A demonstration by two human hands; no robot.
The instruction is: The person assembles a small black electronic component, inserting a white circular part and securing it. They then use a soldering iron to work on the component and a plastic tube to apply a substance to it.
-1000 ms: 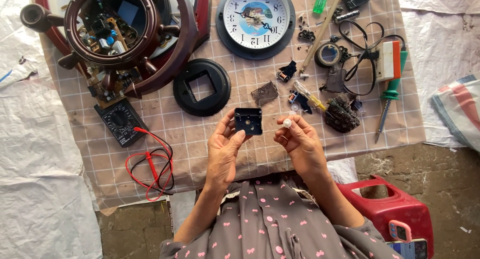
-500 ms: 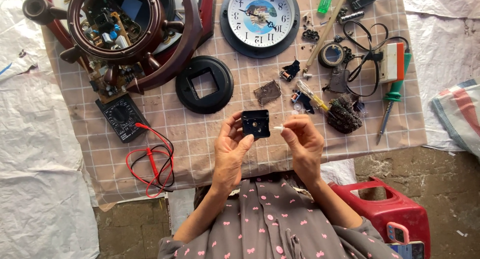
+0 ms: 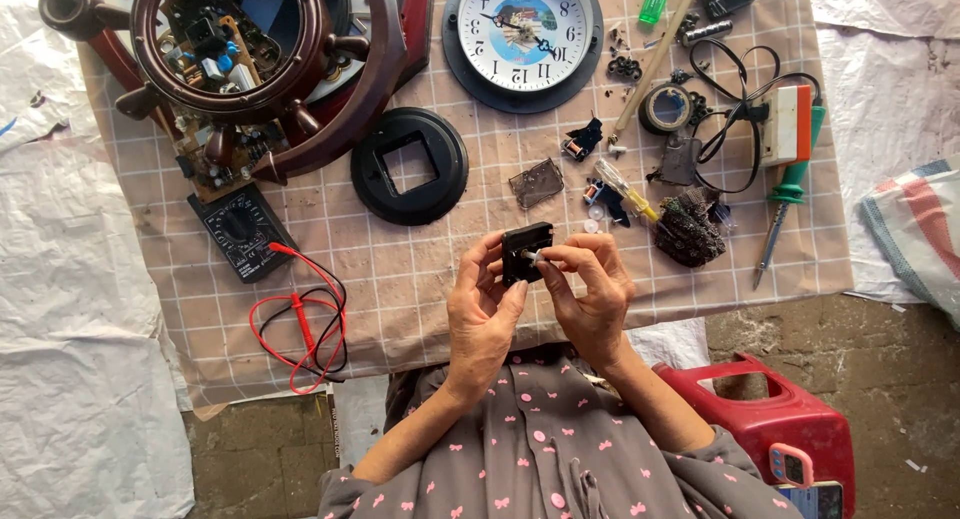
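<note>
The checked cloth (image 3: 420, 279) covered the table, and on it lay a big wooden wheel frame (image 3: 270, 69) with a circuit board inside, a clock face (image 3: 523, 41), a round black cover (image 3: 409, 165), a black meter (image 3: 242, 231) with red wires, and a green screwdriver (image 3: 785, 204). The small black box (image 3: 523, 253) was up off the cloth, just in front of the person's chest. The left hand (image 3: 485, 314) pinched it by its edges. A second before, the right hand (image 3: 590, 294) had been apart from the box, holding something tiny and pale. Now its fingertips were pressed right against the front of the box, so the tiny piece seemed to be going onto it. The piece itself was hidden by the fingers. The wheel frame was cut off at the top, and the small parts near the tape roll (image 3: 667, 108) were hard to make out.
</note>
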